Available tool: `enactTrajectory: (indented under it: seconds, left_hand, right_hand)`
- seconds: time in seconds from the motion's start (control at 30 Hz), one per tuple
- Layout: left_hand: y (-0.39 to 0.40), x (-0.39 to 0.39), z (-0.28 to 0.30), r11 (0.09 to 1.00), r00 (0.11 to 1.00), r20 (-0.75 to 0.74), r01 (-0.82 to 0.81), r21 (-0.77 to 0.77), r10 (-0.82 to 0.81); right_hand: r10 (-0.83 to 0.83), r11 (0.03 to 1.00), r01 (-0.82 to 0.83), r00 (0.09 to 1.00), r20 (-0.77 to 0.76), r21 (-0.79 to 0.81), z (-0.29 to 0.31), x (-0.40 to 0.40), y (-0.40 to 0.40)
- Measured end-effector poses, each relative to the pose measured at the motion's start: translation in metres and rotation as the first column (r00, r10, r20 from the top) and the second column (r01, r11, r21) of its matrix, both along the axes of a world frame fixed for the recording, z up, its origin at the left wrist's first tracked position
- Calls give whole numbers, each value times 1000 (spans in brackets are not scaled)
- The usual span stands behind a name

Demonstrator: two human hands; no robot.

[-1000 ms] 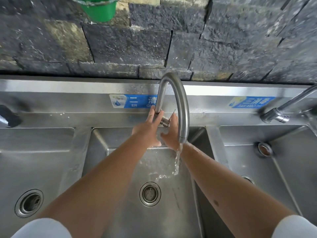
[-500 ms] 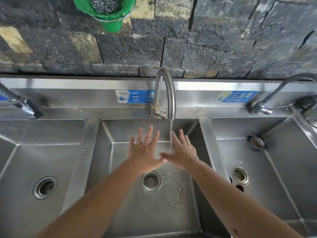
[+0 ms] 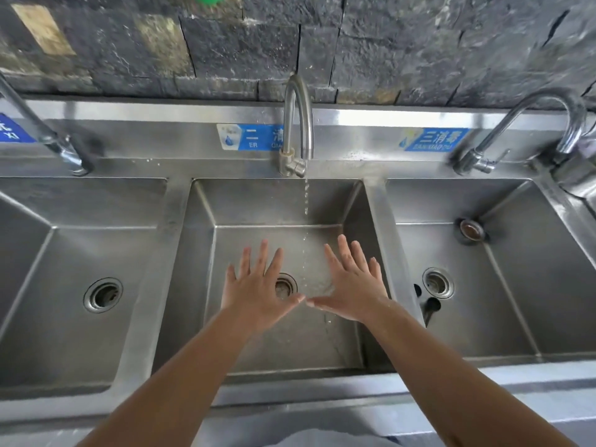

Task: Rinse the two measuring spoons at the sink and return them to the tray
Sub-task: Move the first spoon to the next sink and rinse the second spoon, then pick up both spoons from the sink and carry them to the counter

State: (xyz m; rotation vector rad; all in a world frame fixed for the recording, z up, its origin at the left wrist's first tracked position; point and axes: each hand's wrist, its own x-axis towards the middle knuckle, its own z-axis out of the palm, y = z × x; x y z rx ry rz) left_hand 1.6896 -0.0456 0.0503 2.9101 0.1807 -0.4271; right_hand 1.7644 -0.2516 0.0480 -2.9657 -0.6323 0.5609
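My left hand (image 3: 258, 291) and my right hand (image 3: 351, 285) hover flat over the middle steel sink basin (image 3: 277, 204), fingers spread, thumbs nearly touching, both holding nothing. The curved middle faucet (image 3: 300, 124) lets a thin broken trickle of water fall between the two hands onto the basin floor beside the drain (image 3: 285, 287). No measuring spoons and no tray are in view.
A left basin (image 3: 80, 204) and a right basin (image 3: 467, 201), each with a drain, flank the middle one. A left faucet (image 3: 48, 137) and a right faucet (image 3: 529, 124) stand behind them. A rough dark stone wall rises at the back; the sink's front rim (image 3: 290, 398) is near me.
Both hands left the faucet base, spread flat and drew back toward me, apart from the stream. The water thinned from a steady flow to a trickle.
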Motion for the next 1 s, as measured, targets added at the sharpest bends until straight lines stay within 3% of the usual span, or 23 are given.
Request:
enactTrajectory:
  seconds: [0.37,0.63,1.0]
  left_hand:
    - [-24,-7,0,999,1000,15,-13,-30,13]
    - [-100,28,5,991,992,18,127,-52,-126]
    - [-295,109,-15,936,934,-140,303,-179,-329]
  right_hand:
    - [-12,999,11,1000,-19,-31,-10,-41,-31]
    - [-198,979,196,979,-37,-63,-12,-27,-113]
    - [-562,827,543,786,-259,-145,-50,41,-287]
